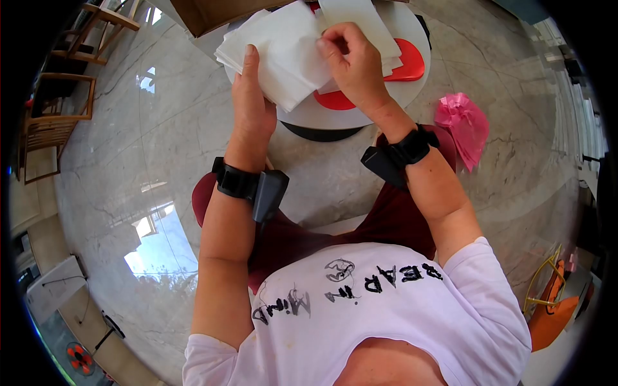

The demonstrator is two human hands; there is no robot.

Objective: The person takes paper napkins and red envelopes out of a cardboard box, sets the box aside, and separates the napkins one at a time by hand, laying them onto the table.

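My left hand (254, 96) grips a stack of thin white sheets (277, 55) by its left edge, the thumb lying along the side. My right hand (354, 64) is closed in a pinch at the right edge of the top white sheet, which looks slightly lifted there. Another pile of white sheets (367, 22) lies on the round white table (412, 83), partly behind my right hand. Red flat pieces (407, 61) show beneath and beside that pile. Whether the sheets are single or folded I cannot tell.
An open cardboard box (215, 14) stands at the table's far left. On the floor to the right lies a pink plastic bag (465, 125). Wooden chairs (61, 122) stand at far left, and an orange bag (550, 315) is at lower right. My knees are close to the table.
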